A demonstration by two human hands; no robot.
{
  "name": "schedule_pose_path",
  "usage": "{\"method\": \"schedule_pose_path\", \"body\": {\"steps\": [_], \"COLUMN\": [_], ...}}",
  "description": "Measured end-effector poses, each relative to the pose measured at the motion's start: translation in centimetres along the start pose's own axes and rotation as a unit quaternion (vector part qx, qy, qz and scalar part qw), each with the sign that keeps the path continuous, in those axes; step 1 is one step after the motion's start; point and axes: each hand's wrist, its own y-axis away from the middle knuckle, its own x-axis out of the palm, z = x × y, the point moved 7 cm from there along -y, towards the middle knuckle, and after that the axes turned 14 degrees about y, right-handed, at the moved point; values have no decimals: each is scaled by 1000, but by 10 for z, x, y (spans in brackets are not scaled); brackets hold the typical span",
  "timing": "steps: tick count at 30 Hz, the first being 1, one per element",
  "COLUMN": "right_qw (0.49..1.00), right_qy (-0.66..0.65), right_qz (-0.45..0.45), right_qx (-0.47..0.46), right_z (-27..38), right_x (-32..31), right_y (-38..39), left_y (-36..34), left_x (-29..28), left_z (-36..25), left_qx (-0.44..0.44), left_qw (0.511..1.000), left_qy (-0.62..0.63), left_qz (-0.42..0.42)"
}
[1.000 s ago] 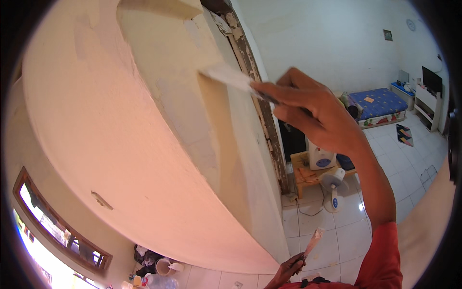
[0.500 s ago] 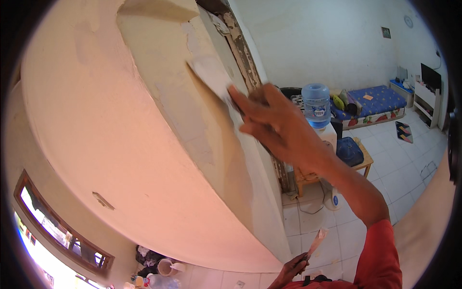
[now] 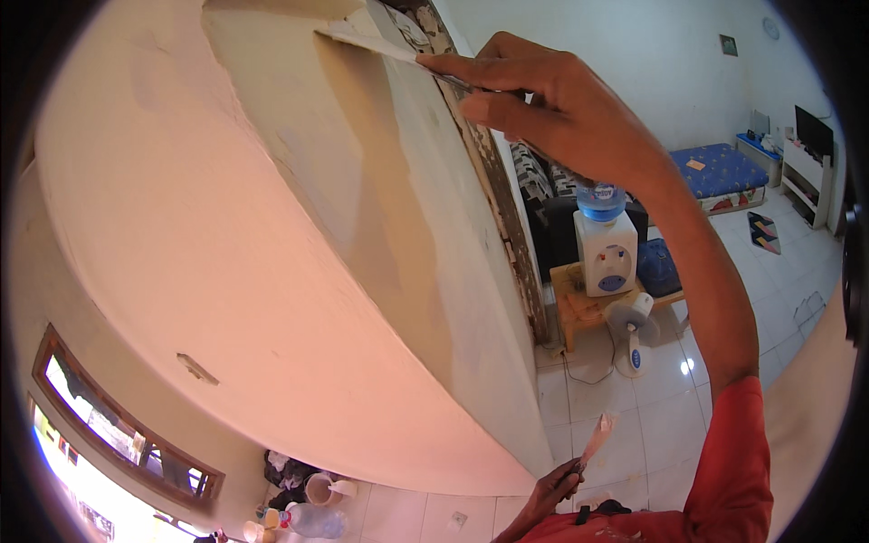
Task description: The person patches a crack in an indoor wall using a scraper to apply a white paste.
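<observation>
My right hand [image 3: 561, 109] is raised, its fingers closed on a wide putty knife [image 3: 371, 41] whose pale blade meets the upper part of the plastered wall strip [image 3: 389, 253]. Uneven beige and lighter patches cover that strip, beside a chipped, weathered door frame [image 3: 498, 208]. Low at the bottom, my left hand [image 3: 563, 481] grips a second, narrower scraper [image 3: 600, 434] upright, with pale material on its blade.
Through the doorway stand a water dispenser [image 3: 606, 258] on a wooden table [image 3: 570, 299], a fan [image 3: 634, 317], a blue mattress [image 3: 724, 172] and a television [image 3: 813, 127]. A window [image 3: 127, 425] and assorted containers [image 3: 321, 489] are at lower left.
My right hand and knife first moved slightly down and left, then up toward the top of the strip. My left hand still holds its scraper low.
</observation>
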Motion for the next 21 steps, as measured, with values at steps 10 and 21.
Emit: {"method": "schedule_pose_path", "body": {"steps": [10, 21], "right_qw": [979, 999], "right_qy": [-73, -27], "right_qz": [184, -26], "right_qx": [41, 12], "right_z": [24, 5], "right_x": [15, -1], "right_y": [110, 2], "left_y": [-2, 0], "left_x": [-6, -2], "left_z": [13, 16], "left_qx": [-2, -8], "left_qw": [1000, 1000], "left_qy": [7, 13], "left_qz": [15, -1]}}
